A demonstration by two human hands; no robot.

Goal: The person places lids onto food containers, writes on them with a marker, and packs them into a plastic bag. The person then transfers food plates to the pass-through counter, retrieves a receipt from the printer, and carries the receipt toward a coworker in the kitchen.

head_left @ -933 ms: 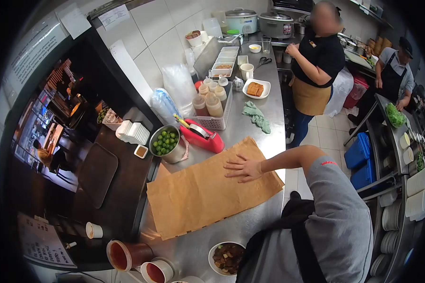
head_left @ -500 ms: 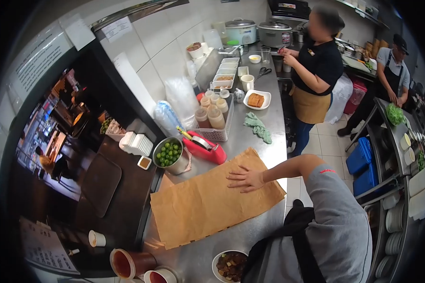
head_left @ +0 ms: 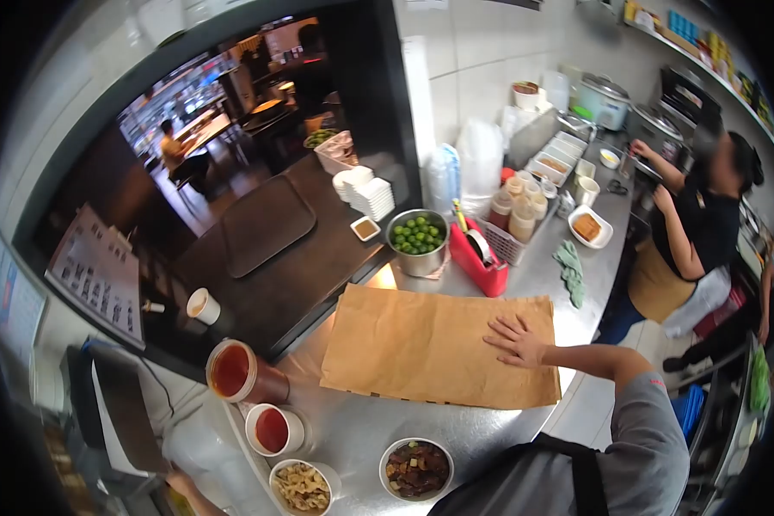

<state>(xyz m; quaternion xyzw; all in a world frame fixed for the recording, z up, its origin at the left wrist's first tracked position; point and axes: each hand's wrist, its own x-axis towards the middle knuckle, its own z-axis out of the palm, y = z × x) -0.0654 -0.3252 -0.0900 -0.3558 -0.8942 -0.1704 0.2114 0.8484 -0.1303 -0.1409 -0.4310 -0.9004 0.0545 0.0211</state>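
My right hand [head_left: 518, 340] lies palm down with spread fingers on the right part of a large brown paper sheet or stack [head_left: 430, 344], which rests on the steel counter. It holds nothing. At the lower left edge, my left hand [head_left: 181, 483] is partly visible beside a dark device with a white panel [head_left: 120, 413]; its fingers are blurred, so its grip is unclear. Below the paper stands a white bowl of dark, chunky food [head_left: 417, 469]. Left of that are a tub of pale pieces [head_left: 301, 488], a cup of red sauce [head_left: 273, 430] and a larger red sauce container [head_left: 235, 371].
Beyond the paper are a pot of green limes [head_left: 418, 234], a red tape dispenser [head_left: 478, 258], a basket of sauce bottles [head_left: 512, 241], a green cloth [head_left: 569, 273] and a white dish [head_left: 590, 228]. A co-worker [head_left: 697, 215] stands at the right; another is partly visible farther right. A dark tray [head_left: 267, 225] lies left.
The view has swung left, bringing my left hand and the tub of pale pieces into sight. My right hand stays flat on the paper. The nearer co-worker's arms are now farther apart.
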